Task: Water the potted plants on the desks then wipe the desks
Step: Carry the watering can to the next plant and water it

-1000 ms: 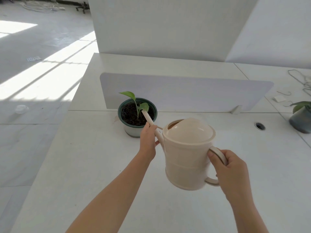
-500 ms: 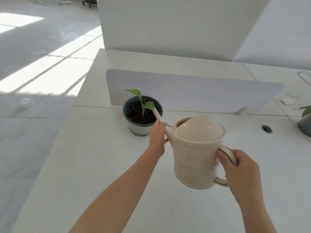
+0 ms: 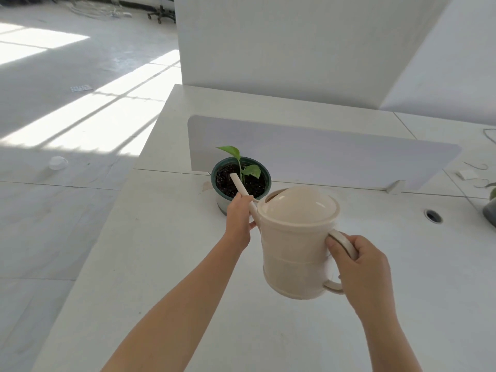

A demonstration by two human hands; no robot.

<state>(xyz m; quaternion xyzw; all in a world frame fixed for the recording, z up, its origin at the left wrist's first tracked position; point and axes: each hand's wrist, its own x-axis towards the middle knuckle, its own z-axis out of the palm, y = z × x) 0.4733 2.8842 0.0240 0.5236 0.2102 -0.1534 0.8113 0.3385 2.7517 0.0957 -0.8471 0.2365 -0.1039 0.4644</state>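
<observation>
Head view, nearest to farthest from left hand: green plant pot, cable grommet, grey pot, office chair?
1. Green plant pot, just beyond the left hand.
2. Cable grommet, on the desk, right.
3. Grey pot, right edge, past the grommet.
4. Office chair, far background, upper left.

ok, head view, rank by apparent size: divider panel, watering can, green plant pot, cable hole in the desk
1. divider panel
2. watering can, though it is nearest the camera, which inflates it
3. green plant pot, partly behind the can
4. cable hole
</observation>
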